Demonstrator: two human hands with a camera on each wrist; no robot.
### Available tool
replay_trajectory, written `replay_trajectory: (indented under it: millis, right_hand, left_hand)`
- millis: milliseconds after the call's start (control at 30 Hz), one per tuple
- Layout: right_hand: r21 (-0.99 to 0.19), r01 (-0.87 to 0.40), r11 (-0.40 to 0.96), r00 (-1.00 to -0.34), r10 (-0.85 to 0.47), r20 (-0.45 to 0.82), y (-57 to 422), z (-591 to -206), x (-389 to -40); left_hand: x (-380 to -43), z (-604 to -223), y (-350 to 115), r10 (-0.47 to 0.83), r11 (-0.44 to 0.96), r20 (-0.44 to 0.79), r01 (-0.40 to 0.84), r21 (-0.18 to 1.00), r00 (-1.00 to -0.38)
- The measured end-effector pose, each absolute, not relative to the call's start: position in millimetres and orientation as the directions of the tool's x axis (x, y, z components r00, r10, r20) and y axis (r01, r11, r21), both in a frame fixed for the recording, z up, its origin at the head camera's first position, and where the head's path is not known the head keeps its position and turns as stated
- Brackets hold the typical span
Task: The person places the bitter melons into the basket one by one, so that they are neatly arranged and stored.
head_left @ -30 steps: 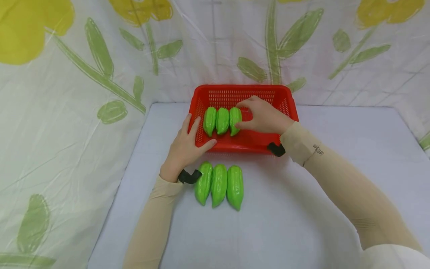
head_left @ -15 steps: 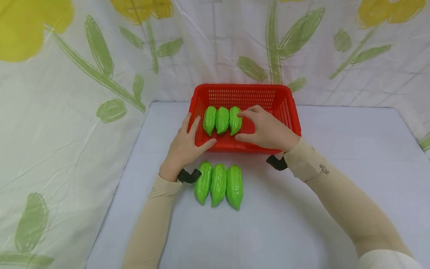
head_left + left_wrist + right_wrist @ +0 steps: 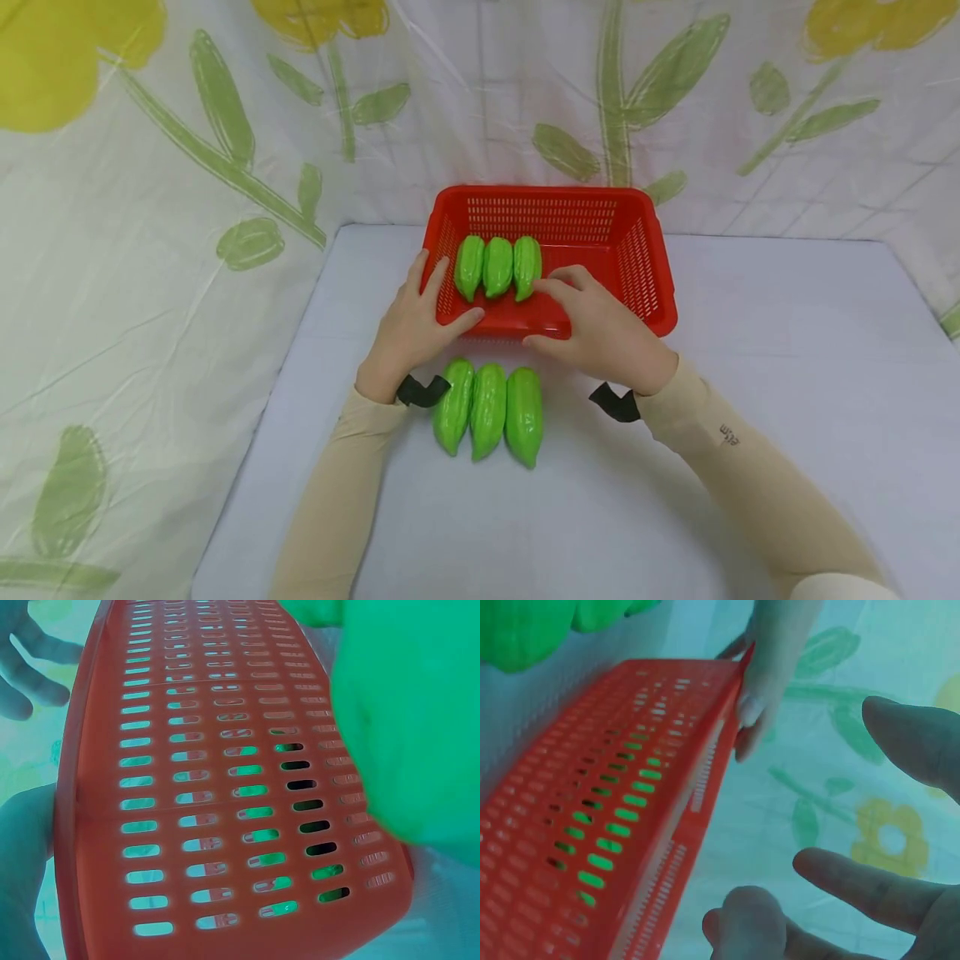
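Fingers of your right hand bend loosely, holding nothing

Three glossy, ridged, bright-green tapered fruits lie side by side on the pale tabletop, between you and the slotted red plastic basket. They sit on your side of your right fingertips and slightly left, long axes running away from you, points facing you. Your right hand is nearer the rightmost fruit; your left wrist's black strap overlaps the leftmost one in the head view.

Your left hand rests with fingers spread at the basket's near left corner. Inside, three matching green fruits line up toward the left; you cannot tell whether your right index touches one.
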State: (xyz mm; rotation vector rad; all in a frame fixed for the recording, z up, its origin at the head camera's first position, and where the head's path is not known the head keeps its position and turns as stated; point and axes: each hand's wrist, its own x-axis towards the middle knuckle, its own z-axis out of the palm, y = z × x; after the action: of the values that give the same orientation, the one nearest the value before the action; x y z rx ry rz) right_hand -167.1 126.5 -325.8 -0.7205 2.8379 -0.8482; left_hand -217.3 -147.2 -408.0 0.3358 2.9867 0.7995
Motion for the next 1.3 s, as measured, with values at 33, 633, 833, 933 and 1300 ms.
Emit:
replay_trajectory:
  millis: [33,633,833,933,1300]
  right_hand:
    - [-0.535,-0.422,0.732,-0.882,-0.469,0.055,125.4,-327.4,-164.0]
    - [-0.516,-0.510,0.689,-0.846,-0.510,0.155,118.1,-356.3,-128.0]
    - [-0.477,-0.517,0.710,-0.841,-0.526,0.129,113.2,-361.2,-121.9]
    - [-0.457,-0.531,0.714,-0.833,-0.539,0.128,109.5,-364.5,-119.0]
    - [-0.492,-0.474,0.730,-0.841,-0.541,0.008,99.3,-383.5,-110.6]
  left_hand:
    - [-217.4,-408.2,-147.2,0.216,0.845,0.027,0.200,0.496,-0.976]
    - [-219.0,-407.6,-147.0,0.217,0.847,0.039,0.208,0.490,-0.975]
    - [-218.4,-408.8,-147.4,0.214,0.849,0.030,0.201,0.488,-0.976]
    - [-218.0,-408.8,-147.4,0.211,0.851,0.028,0.198,0.487,-0.977]
    - [-217.8,-408.7,-146.8,0.219,0.848,0.049,0.215,0.485,-0.975]
